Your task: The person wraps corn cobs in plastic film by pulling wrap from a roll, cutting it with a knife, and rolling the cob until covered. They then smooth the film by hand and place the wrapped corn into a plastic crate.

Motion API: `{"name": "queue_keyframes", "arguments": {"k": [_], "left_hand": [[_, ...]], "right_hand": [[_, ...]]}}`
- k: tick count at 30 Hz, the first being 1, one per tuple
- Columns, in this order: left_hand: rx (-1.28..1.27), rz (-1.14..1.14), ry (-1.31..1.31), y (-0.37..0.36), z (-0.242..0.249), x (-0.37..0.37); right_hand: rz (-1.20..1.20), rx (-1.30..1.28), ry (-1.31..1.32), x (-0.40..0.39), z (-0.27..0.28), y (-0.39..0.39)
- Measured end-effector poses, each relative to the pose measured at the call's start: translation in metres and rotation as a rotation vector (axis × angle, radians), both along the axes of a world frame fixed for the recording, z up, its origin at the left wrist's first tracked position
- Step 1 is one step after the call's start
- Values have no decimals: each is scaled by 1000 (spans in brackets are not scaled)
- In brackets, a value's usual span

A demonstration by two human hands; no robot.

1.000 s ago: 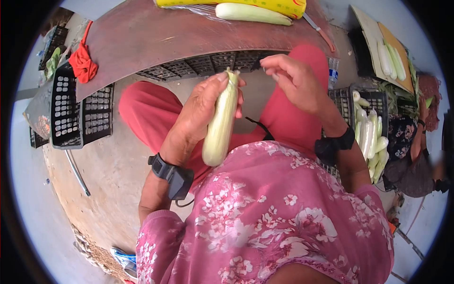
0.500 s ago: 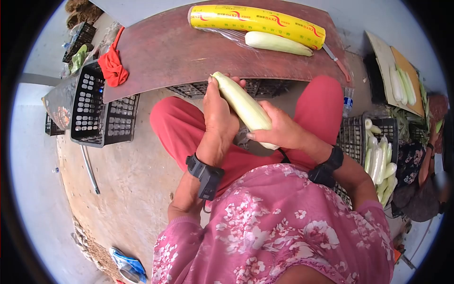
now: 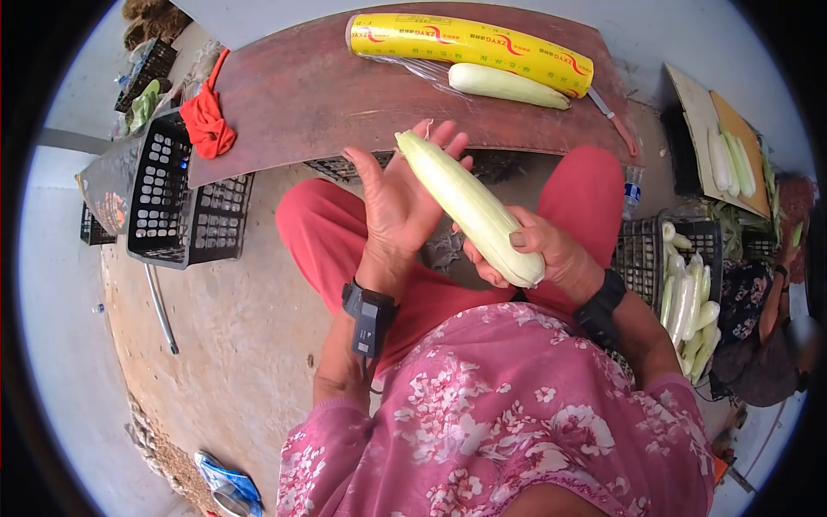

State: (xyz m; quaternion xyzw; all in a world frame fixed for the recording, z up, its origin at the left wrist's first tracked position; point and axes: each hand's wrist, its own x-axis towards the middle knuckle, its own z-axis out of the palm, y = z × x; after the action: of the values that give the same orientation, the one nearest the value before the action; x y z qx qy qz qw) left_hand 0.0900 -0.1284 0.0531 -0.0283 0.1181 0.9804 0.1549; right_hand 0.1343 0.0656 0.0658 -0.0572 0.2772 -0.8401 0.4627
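A pale green zucchini (image 3: 465,202) slants over my lap, its lower end gripped by my right hand (image 3: 549,250) with the thumb on top. My left hand (image 3: 398,207) is palm up with fingers spread, beneath the zucchini's narrow tip. A thin strand hangs at the fingers of that hand. On the reddish-brown board (image 3: 301,103) in front of me lies another zucchini (image 3: 506,86), beside a yellow roll of plastic film (image 3: 469,43) whose loose clear end trails under it.
A knife (image 3: 613,122) lies at the board's right edge. To my right, a black crate (image 3: 639,250) holds several zucchinis (image 3: 689,297), some wrapped in film. Empty-looking black crates (image 3: 185,207) and a red cloth (image 3: 205,125) are at left. Another person's arm (image 3: 773,302) shows far right.
My left hand has let go of the zucchini's tip and its fingers have spread. My right hand has drawn the zucchini slightly right and toward me, gripping nearer its lower end.
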Motion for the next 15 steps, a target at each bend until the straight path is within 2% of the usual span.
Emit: {"name": "queue_keyframes", "arguments": {"k": [2,3,6,7,15], "left_hand": [[-26,-80,121,6,-5,6],[-90,-59,99,9,2,10],[-44,-121,223,3,-3,-5],[-146,-62,111,8,8,-1],[-297,51,-87,-2,6,-10]], "right_hand": [[5,21,-9,2,-2,0],[28,25,12,2,-6,0],[53,33,44,3,-14,0],[29,35,35,4,-11,-3],[19,65,98,-3,-18,-5]]}}
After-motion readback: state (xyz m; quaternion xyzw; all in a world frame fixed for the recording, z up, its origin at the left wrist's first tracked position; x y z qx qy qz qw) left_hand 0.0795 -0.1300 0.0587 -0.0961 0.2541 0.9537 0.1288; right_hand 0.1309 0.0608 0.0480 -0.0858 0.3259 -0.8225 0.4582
